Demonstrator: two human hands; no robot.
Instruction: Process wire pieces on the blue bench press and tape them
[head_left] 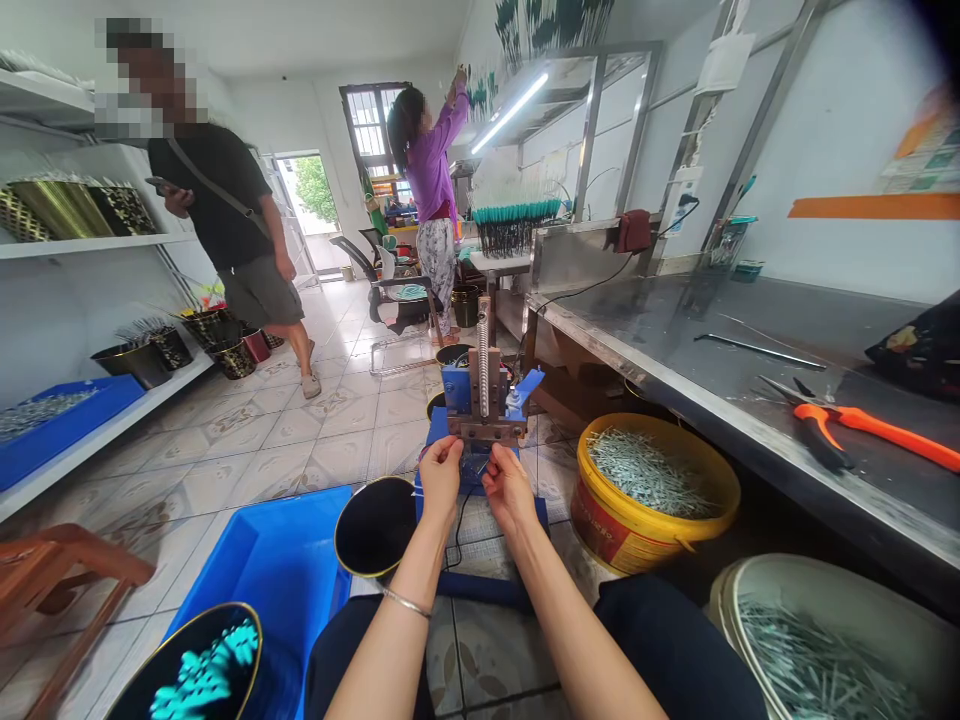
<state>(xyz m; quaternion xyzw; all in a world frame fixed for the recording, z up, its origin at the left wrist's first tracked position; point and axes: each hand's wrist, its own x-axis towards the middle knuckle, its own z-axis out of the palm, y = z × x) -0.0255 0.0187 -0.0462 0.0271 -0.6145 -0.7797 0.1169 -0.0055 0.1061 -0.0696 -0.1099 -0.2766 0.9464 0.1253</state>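
As left hand (440, 475) and right hand (510, 490) curl inward at base of blue steel screw-column press (482, 400), any grip hidden; yellow plastic bucket (619, 530) of grey metal shafts just right

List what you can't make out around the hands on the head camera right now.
Head view:
- What the left hand and right hand pinch: hidden by the hands themselves.
- Lower part of the blue jig: hidden behind the hands.
- Black pail: cut off by the bottom edge.
- Pale tub: cut off by the bottom edge.
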